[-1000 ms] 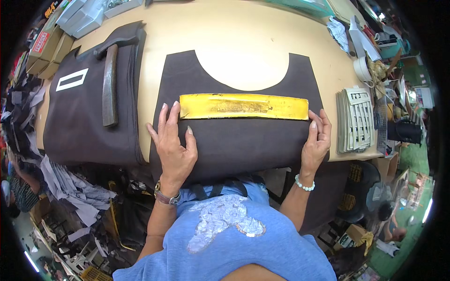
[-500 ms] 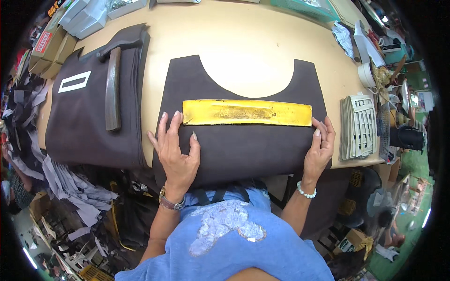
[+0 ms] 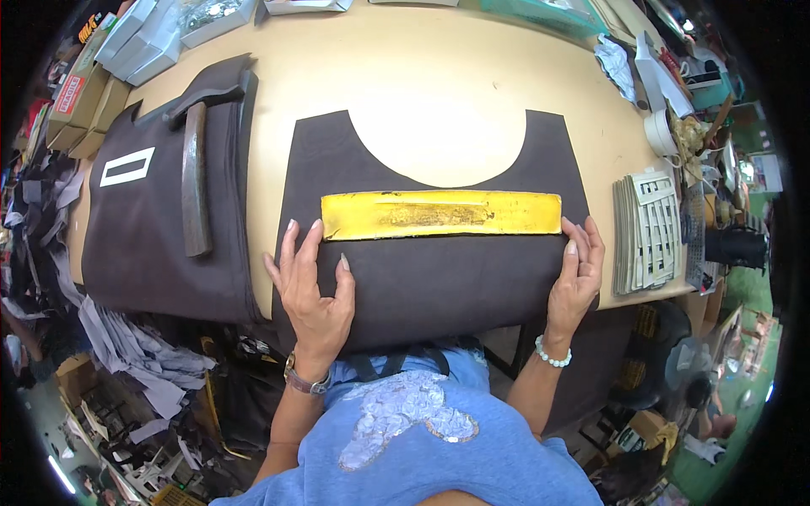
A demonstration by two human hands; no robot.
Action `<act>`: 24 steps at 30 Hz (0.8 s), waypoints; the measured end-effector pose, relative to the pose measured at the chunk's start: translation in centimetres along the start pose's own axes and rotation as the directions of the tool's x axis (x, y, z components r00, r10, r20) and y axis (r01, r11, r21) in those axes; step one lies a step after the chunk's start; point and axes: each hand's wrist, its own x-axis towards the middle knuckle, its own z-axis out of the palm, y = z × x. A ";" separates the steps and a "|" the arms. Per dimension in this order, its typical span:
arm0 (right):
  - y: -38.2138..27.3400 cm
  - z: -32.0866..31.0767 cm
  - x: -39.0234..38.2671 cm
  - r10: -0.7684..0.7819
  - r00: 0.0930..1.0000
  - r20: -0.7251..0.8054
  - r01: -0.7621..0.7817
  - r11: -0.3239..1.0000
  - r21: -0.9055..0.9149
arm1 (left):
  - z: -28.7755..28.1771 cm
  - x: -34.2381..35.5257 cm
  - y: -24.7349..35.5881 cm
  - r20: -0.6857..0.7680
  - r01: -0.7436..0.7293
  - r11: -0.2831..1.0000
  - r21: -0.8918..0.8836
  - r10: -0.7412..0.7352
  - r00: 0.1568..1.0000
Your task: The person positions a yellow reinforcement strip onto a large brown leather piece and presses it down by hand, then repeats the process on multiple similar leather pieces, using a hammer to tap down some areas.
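Note:
A long yellow bar (image 3: 441, 214) with worn, dark-stained patches lies crosswise on a dark brown sheet (image 3: 439, 282) that has a rounded cut-out at its far edge. My left hand (image 3: 316, 291) rests on the sheet with fingers spread, its fingertips by the bar's left end. At the opposite end is my right hand (image 3: 576, 274), its fingers extended and apart, with fingertips against or just beside the bar's corner. Neither hand is wrapped around anything. Left of the sheet, a hammer (image 3: 195, 181) lies on a stack of similar dark sheets (image 3: 139, 228).
A white rectangular frame (image 3: 127, 167) is on the left stack. Pale slotted plates (image 3: 646, 232) are piled at the table's right edge. Cardboard boxes (image 3: 84, 105) stand far left, and a teal tray (image 3: 548, 18) sits at the back. Grey scraps (image 3: 143, 346) hang below the table's left side.
The whole view has shifted slightly, so the table and its things appear a little lower. My hands stay at the two ends of the yellow bar.

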 end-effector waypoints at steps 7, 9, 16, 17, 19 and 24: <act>-0.2 0.1 -0.1 0.022 1.000 0.018 -0.022 1.000 0.006 | 0.1 0.0 0.0 -0.004 0.012 1.000 0.007 -0.012 1.000; -0.4 0.1 -0.1 0.012 1.000 0.012 -0.012 1.000 -0.020 | 0.1 0.0 0.0 -0.010 0.008 1.000 0.013 -0.008 1.000; -0.1 -0.3 0.0 -0.124 0.992 0.023 0.126 0.958 -0.258 | 0.0 0.1 0.3 -0.005 0.006 1.000 0.027 -0.005 1.000; -0.1 -0.4 0.0 -0.140 0.990 0.036 0.144 0.947 -0.286 | 0.1 0.1 0.4 -0.004 0.008 1.000 0.028 -0.008 1.000; 0.0 -0.2 0.1 -0.170 0.983 0.064 0.181 0.924 -0.338 | 0.1 0.0 0.3 -0.002 0.009 0.999 0.037 -0.009 1.000; 0.1 -0.1 0.2 -0.174 0.983 0.067 0.186 0.913 -0.362 | 0.2 -0.1 0.3 -0.009 0.022 0.999 0.032 -0.022 1.000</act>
